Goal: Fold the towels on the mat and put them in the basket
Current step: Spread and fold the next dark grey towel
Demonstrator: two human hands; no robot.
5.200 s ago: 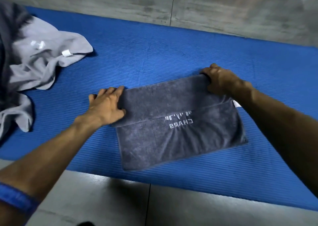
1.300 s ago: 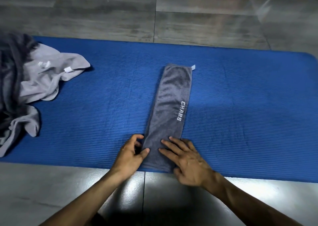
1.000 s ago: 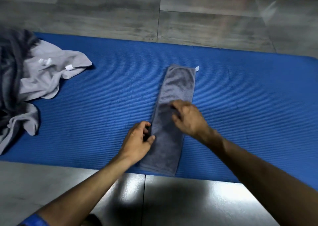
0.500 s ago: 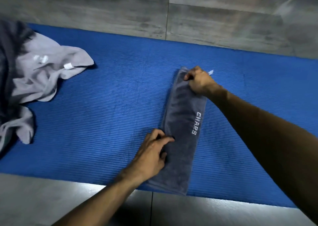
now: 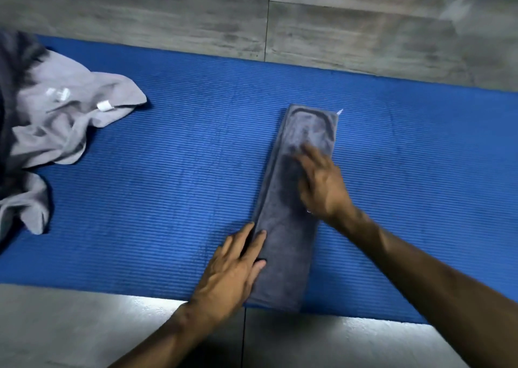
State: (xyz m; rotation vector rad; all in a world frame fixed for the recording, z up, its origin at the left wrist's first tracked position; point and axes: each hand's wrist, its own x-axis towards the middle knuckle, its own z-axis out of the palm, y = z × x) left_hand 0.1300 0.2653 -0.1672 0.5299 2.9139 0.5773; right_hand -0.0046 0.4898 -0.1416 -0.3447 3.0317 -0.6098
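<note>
- Where the mat runs left to right across the grey tiled floor, a dark grey towel lies on it, folded into a long narrow strip.
- Strip runs away from the person, tilted slightly right at the far end; near end reaches the mat's near edge.
- Small white tag sticks out at the strip's far right corner.
- Left hand: flat, fingers straight and close together, resting on the mat along the strip's left edge near its near end; fingertips touch the towel's edge. Holds nothing.
- Right hand: palm down on the middle of the strip, fingers spread and pointing away, pressing the cloth flat. Blurred, so the finger detail is soft. No pinch visible.
- Nap on the far part of the strip shows a lighter brushed patch with a darker border.
- Far left of the mat: a crumpled light grey towel, unfolded, with two small white tags showing on it.
- A darker grey cloth lies against it at the left frame edge, partly cut off.
- The pile sits well apart from the folded strip.
- Near floor tiles show bright glare below the mat.
</note>
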